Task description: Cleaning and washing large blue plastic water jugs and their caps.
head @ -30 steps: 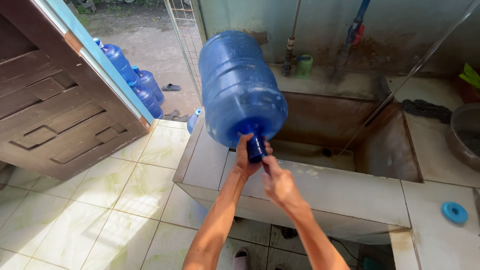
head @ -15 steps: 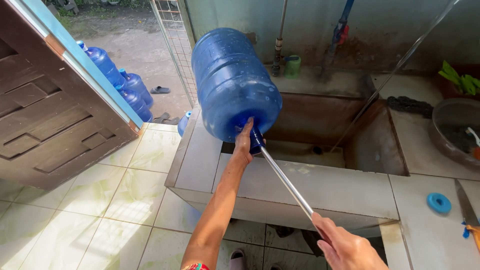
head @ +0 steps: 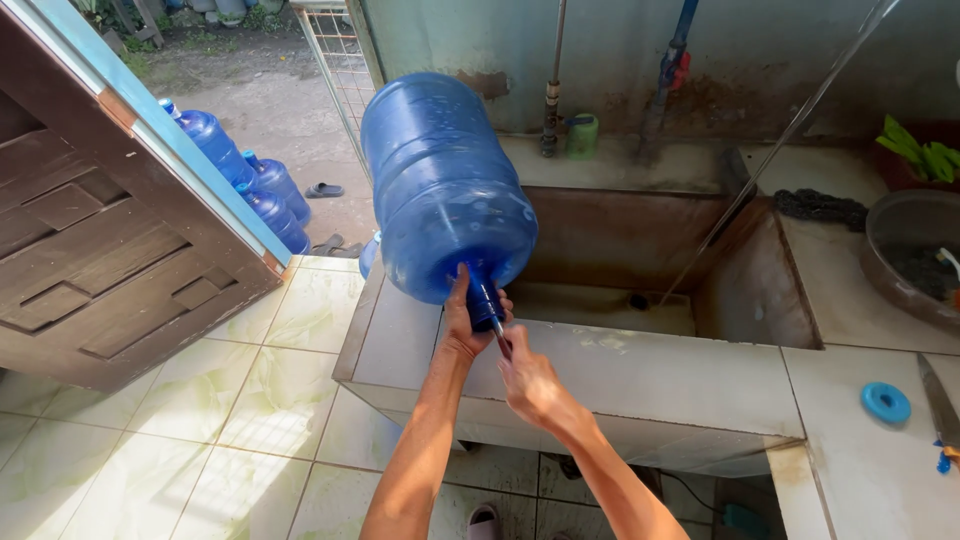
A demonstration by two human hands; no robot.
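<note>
A large blue water jug (head: 445,185) lies tilted on the rim of a concrete wash basin (head: 640,375), its neck pointing toward me. My left hand (head: 466,318) grips the jug's neck from below. My right hand (head: 528,382) is closed on a thin metal rod (head: 500,338) that enters the jug's mouth. Only a short piece of the rod shows between the hand and the neck.
Several more blue jugs (head: 250,185) stand by a wooden door (head: 110,260) at left. A blue cap (head: 886,402) lies on the tiled counter at right, near a knife (head: 940,405). A dark bowl (head: 910,250) and pipes (head: 665,75) sit behind the basin.
My right hand, which had drawn the rod far out toward me, has pushed it back in and now sits close to the jug's mouth. The left hand stays on the neck.
</note>
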